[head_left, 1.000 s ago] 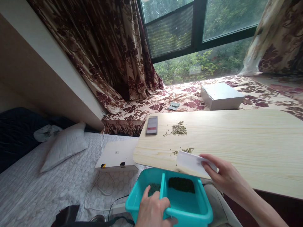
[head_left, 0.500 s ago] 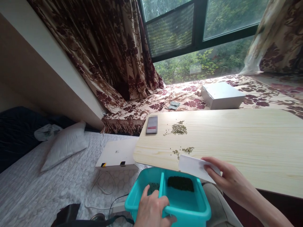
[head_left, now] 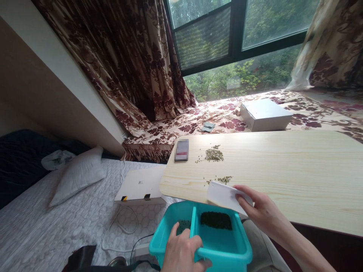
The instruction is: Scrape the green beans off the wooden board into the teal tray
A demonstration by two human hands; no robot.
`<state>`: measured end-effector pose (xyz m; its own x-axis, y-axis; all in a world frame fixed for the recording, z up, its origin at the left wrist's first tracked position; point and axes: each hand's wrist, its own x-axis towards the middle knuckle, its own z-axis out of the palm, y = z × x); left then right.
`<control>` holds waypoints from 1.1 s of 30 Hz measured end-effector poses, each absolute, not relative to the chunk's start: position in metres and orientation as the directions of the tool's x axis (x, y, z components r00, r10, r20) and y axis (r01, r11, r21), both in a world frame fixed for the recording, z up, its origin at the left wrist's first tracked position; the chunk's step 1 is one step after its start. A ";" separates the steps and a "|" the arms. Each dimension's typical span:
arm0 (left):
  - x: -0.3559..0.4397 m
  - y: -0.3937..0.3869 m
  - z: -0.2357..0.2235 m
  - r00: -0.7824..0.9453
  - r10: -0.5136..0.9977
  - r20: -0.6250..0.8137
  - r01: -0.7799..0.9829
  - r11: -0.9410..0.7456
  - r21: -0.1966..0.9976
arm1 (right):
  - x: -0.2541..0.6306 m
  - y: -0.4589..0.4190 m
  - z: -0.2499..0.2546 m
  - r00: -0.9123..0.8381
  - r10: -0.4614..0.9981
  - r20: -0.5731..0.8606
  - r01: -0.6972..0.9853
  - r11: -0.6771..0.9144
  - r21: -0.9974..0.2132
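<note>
With its fingers closed over the near rim, my left hand point(head_left: 183, 249) grips a turquoise two-compartment bin point(head_left: 246, 247). Dark green grains point(head_left: 216, 220) lie thickly at the far end of the bin's right compartment; a thinner scatter point(head_left: 184, 225) shows in the left one, partly behind my fingers. My right hand point(head_left: 262, 207) pinches a flat white card point(head_left: 222, 194) between thumb and fingers, tilted at the tabletop's near edge above the bin. Beside the card's far edge is a small group of greenish beans point(head_left: 225, 179). Farther back sits a larger bean pile point(head_left: 214, 155).
The light wooden tabletop point(head_left: 283, 166) carries a phone-like flat object point(head_left: 182, 150) at its far left corner. A white box point(head_left: 266, 115) and a folded cloth point(head_left: 208, 127) rest on the window ledge. On the bed left are a white carton point(head_left: 140, 183), cables and a pillow point(head_left: 79, 175).
My right hand has moved the card left and slightly away along the table edge, over where some nearer beans lay. My left hand and the bin have stayed nearly still.
</note>
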<state>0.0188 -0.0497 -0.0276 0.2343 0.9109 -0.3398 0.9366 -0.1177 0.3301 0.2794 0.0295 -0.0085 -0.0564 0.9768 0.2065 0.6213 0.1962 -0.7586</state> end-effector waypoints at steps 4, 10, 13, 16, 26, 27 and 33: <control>0.017 -0.051 -0.031 0.238 0.912 -0.333 0.933 -0.119 0.341 | 0.286 0.036 -0.008 -0.007 0.972 0.236 0.660 0.182 -0.729; 0.015 -0.051 -0.037 0.243 0.913 -0.327 0.925 -0.116 0.363 | 0.308 0.043 -0.006 0.071 0.947 0.313 0.719 0.169 -0.675; 0.015 -0.051 -0.041 0.250 0.907 -0.339 0.916 -0.109 0.386 | 0.312 0.043 -0.008 0.078 0.942 0.326 0.742 0.164 -0.651; 0.018 -0.051 -0.043 0.247 0.908 -0.338 0.917 -0.106 0.385 | 0.313 0.040 -0.007 0.062 0.952 0.299 0.733 0.160 -0.661; 0.024 -0.051 -0.042 0.270 0.907 -0.322 0.916 -0.140 0.375 | 0.318 0.034 -0.003 0.064 0.954 0.293 0.724 0.158 -0.671; 0.024 -0.051 -0.041 0.273 0.905 -0.325 0.916 -0.142 0.376 | 0.317 0.034 -0.004 0.060 0.953 0.298 0.723 0.165 -0.671; 0.026 -0.051 -0.038 0.264 0.903 -0.338 0.935 -0.153 0.320 | 0.311 0.034 -0.002 0.031 0.963 0.268 0.710 0.167 -0.684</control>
<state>0.0255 -0.0507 -0.0376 0.2637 0.9033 -0.3385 0.9349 -0.1529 0.3204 0.3109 0.0337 -0.0025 0.0313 0.9629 0.2681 0.7099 0.1674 -0.6842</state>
